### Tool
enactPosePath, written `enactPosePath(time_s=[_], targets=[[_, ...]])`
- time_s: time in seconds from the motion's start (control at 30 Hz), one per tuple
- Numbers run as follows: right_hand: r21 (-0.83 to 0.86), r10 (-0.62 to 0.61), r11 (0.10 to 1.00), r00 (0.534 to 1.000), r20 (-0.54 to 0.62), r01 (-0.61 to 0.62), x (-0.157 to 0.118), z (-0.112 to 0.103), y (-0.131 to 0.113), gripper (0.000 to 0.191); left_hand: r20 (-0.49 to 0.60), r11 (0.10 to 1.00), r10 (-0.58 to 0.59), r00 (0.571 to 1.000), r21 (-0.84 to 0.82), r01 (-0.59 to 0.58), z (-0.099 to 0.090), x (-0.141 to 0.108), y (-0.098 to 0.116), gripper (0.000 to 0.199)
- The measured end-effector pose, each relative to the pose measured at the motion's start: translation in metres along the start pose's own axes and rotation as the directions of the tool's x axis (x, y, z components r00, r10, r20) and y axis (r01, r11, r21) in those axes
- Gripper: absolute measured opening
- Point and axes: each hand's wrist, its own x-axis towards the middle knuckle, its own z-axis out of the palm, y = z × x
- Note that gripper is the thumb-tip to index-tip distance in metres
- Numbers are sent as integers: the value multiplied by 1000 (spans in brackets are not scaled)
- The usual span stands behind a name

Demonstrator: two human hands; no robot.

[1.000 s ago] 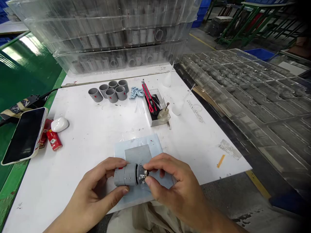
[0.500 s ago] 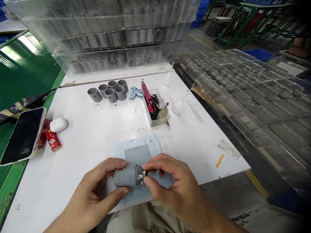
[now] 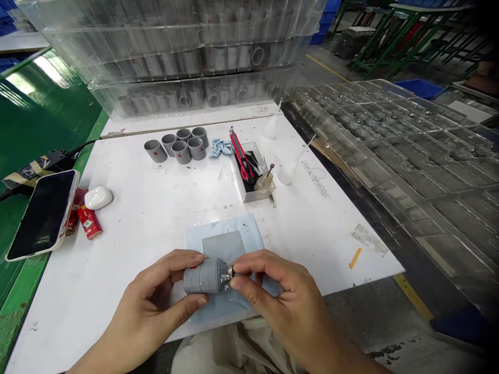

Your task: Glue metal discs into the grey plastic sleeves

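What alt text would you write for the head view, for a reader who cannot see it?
Two bare hands hold a grey cylinder over a pale blue mat on a white table, the left hand around its body and the right hand pinching its metal end. Beyond lie grey sleeves and a red utility knife.

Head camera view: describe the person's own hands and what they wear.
The left hand and right hand are bare: no gloves, rings, watch or sleeves show, and the nails are short. Pale beige cloth, likely trousers, shows below the table edge.
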Motion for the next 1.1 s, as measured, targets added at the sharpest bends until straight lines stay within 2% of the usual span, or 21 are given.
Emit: enactPosePath(time_s=[0.1,0.17,0.2,0.27,0.3,0.33,0.37,0.43,0.57,0.7,0.77,0.83,0.87,0.9,0.93,1.03,1.1], targets=[[32,23,999,1000,8,-23,-7,3,-2,17,-82,986,-116,990,-126,105,7,-2,5,39],[105,161,979,977,143,-177,-12,3,-4,34,-149,971,-180,972,-182,152,10,-2,7,43],[149,267,940,933,241,-307,-14,2,-6,46,-175,972,-185,967,-177,154,10,-1,7,47],[210,441,797,783,440,-567,-16,0,-11,66,-223,985,-151,963,-117,127,8,1,6,52],[219,484,725,710,512,-653,-15,-1,-14,73,-234,991,-127,964,-72,113,7,2,5,54],[220,505,677,661,555,-702,-14,-2,-16,77,-243,994,-106,964,-26,102,6,3,4,55],[216,513,655,635,577,-725,-12,-2,-18,78,-251,995,-88,964,20,96,6,4,3,53],[195,517,653,619,592,-732,-9,0,-21,78,-232,991,-34,972,117,63,6,5,3,47],[12,518,785,668,534,-619,-9,-1,-23,77,-102,955,153,983,271,-120,8,6,6,40],[-157,485,873,787,382,-462,-4,-20,-25,73,36,897,286,958,340,-281,11,12,10,47],[-154,399,915,888,228,-372,10,-36,-26,66,84,874,335,938,346,-343,14,17,12,49],[-161,215,963,976,-21,-215,32,-50,-27,58,99,865,363,926,333,-375,16,22,11,48],[-197,98,972,985,-140,-125,45,-55,-27,56,95,867,367,925,325,-377,16,23,10,47],[-257,-9,965,975,-222,-50,58,-59,-28,55,82,876,356,931,317,-363,17,24,9,47],[-329,-96,944,962,-257,6,71,-62,-28,55,59,893,328,943,306,-330,18,25,6,49],[-536,-236,840,946,-221,85,102,-67,-30,38,-27,949,208,978,246,-196,19,23,-1,61],[-600,-308,791,924,-225,117,113,-68,-32,24,-51,970,142,988,206,-129,20,23,-4,57]])
